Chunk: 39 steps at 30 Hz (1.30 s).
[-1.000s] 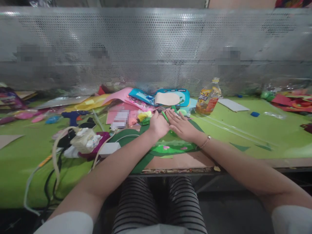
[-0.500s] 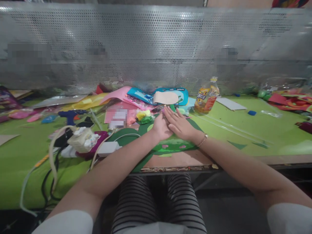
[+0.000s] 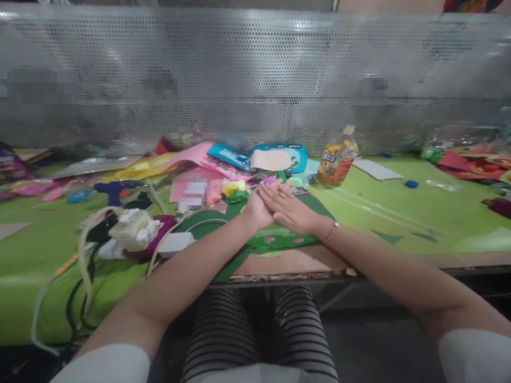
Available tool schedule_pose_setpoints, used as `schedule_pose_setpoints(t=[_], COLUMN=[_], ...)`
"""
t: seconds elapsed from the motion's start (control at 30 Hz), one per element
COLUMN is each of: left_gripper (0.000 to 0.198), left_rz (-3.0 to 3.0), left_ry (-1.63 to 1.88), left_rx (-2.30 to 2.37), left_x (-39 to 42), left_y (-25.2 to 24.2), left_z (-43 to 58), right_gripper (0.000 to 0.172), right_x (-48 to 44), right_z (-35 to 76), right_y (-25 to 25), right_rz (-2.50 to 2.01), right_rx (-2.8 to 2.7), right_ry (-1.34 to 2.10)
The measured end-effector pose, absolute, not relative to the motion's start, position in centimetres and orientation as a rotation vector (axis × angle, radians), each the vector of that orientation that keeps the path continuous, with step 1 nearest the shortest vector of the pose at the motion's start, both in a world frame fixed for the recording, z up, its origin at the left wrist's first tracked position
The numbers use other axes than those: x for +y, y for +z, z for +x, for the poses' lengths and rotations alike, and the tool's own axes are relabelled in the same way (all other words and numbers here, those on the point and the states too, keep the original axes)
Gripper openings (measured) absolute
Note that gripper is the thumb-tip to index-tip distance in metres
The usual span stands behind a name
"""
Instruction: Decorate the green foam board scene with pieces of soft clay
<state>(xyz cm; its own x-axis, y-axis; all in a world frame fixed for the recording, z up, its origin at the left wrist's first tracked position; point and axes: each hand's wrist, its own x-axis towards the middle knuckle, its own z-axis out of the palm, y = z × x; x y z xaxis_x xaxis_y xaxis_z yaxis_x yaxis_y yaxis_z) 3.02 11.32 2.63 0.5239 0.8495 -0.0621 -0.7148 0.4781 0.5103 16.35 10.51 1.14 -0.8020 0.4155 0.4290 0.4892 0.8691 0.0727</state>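
Head view: locate the green foam cutout (image 3: 279, 240) flat at the near edge of the counter (image 3: 471, 207), pressed under the left hand (image 3: 258, 208) and the right hand (image 3: 290, 211). Read the right grip as fully spread, palm down, holding nothing, laid across the left fingers; log the left grip as impossible to tell, being covered. Expect a light, soft, easily creased sheet and take it by a free edge; note the orange-labelled bottle (image 3: 338, 158) well apart at right, contents unclear.
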Motion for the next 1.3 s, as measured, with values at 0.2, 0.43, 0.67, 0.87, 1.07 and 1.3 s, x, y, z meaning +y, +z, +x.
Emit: schedule_pose_setpoints(t=[0.2,0.43,0.67,0.87,1.07,1.3], left_gripper=[0.052,0.056,0.054,0.055,0.059,0.062], left_rz=[0.484,0.487,0.469,0.49,0.506,0.503], left_ry=[0.978,0.969,0.968,0.98,1.001,1.024], left_rx=[0.361,0.348,0.351,0.34,0.31,0.317], left_x=[11.39,11.32,11.53,11.71,12.02,12.11], left_y=[2.98,3.07,3.07,2.9,2.71,2.7], left_z=[2.76,2.71,2.71,2.62,2.46,2.4], right_gripper=[0.066,0.063,0.062,0.061,0.061,0.063], right_x=[10.31,10.28,10.34,10.55,10.68,10.75], right_z=[16.11,16.12,16.07,16.29,16.36,16.56], right_y=[1.16,1.27,1.33,1.35,1.43,1.39], right_rz=[-0.606,-0.688,-0.752,-0.785,-0.678,-0.632], right_rx=[-2.686,-2.614,-2.575,-2.553,-2.655,-2.671], right_ry=[-0.272,-0.303,-0.321,-0.334,-0.361,-0.355])
